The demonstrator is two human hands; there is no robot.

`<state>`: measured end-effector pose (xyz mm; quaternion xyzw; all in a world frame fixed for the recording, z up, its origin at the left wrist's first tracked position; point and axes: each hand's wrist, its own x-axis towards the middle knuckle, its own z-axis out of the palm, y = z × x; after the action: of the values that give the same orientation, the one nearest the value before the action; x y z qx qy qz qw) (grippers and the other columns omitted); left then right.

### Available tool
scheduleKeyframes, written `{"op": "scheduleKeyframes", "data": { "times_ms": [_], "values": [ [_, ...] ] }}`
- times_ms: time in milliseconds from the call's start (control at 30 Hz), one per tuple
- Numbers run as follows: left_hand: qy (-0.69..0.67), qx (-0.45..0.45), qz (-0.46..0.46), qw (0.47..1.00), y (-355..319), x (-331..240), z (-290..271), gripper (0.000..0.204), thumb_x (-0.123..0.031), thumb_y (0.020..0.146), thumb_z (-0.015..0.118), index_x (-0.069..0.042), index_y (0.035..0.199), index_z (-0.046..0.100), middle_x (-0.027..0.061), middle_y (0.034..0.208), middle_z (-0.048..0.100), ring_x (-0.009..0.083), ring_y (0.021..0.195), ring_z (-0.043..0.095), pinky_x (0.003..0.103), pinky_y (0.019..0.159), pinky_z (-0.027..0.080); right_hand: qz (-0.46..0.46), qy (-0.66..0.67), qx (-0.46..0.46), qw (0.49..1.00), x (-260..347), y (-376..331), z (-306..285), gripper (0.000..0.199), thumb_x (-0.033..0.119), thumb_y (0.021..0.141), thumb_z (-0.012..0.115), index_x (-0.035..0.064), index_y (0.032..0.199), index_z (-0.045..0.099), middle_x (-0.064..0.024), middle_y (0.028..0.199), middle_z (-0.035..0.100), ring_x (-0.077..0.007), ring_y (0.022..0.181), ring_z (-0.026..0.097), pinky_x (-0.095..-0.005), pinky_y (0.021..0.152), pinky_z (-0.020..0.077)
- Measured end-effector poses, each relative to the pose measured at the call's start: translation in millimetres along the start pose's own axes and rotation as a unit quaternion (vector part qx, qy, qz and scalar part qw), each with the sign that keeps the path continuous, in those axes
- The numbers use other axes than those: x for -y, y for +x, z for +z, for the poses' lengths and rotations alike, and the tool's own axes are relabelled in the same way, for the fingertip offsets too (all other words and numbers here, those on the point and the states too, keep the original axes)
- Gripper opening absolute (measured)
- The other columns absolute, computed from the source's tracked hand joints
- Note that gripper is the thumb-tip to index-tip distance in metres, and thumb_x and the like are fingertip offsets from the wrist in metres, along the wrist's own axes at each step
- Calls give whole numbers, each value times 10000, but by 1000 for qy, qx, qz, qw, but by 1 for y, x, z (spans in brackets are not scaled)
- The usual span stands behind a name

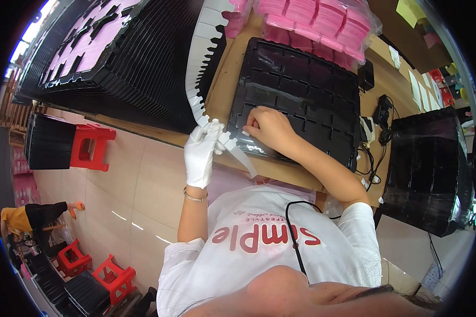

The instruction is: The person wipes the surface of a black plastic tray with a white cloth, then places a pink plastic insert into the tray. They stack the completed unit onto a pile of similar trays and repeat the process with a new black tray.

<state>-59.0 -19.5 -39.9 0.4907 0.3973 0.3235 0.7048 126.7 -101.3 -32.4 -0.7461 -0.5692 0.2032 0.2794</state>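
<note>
My left hand [200, 156] wears a white glove and is closed around a long white notched strip [194, 58]. The strip runs up past the stacked black trays to the top of the view, and its short tail curves down below the glove. My right hand [272, 128] is bare, its fingers curled in a pinch just right of the glove. A small white piece [246, 133] shows at its fingertips. Under that hand lies a black plastic tray [322, 90] with cross-shaped ridges, glossy with clear film.
A tall stack of black trays [143, 68] topped with pink pieces stands at left. Pink bundles in clear wrap [317, 24] lie beyond the tray. More black trays [426, 169] and dark cables [378, 158] are at right. A red stool [92, 147] stands on the floor.
</note>
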Motion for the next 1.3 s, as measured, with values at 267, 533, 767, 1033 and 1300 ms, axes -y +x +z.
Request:
{"op": "scheduleKeyframes", "data": {
  "times_ms": [267, 533, 767, 1033, 1300],
  "values": [
    [2, 0, -7, 1000, -4, -4, 4, 216, -165, 948, 627, 21, 1054, 652, 47, 897, 677, 26, 562, 516, 157, 504, 392, 58, -8, -25, 998, 8, -5, 3, 133, 160, 765, 662, 29, 774, 642, -151, 842, 644, -346, 813, 638, -443, 723, 505],
    [2, -15, 0, 1000, -3, -5, 10, 198, -179, 953, 623, 7, 1010, 660, 26, 848, 669, 17, 565, 515, 152, 502, 384, -54, 172, -14, 983, -11, -13, 3, 89, 65, 746, 714, 5, 763, 650, -57, 742, 602, -130, 608, 568, -274, 575, 455],
    [13, -11, 0, 1000, -4, -11, 18, 206, -200, 956, 622, -4, 998, 670, 13, 824, 666, 7, 568, 507, 149, 504, 380, -19, 76, -120, 990, -3, -23, 11, 179, 154, 746, 744, 19, 791, 636, -57, 726, 577, -181, 576, 543, -307, 559, 453],
    [21, 21, -26, 999, -4, -2, 10, 217, -156, 941, 633, -11, 1100, 659, 32, 917, 689, 37, 607, 572, 165, 526, 427, 49, 14, -74, 996, 1, -11, 15, 134, 162, 746, 692, 37, 766, 647, -99, 723, 634, -266, 675, 634, -382, 621, 502],
    [19, 7, -11, 1000, -1, 5, 11, 218, -149, 939, 635, -6, 1102, 656, 42, 941, 694, 35, 616, 569, 163, 537, 430, -93, 87, -49, 991, -12, -16, 16, 78, 97, 753, 702, 49, 732, 643, -55, 714, 634, -183, 610, 605, -312, 578, 486]
  ]
}}
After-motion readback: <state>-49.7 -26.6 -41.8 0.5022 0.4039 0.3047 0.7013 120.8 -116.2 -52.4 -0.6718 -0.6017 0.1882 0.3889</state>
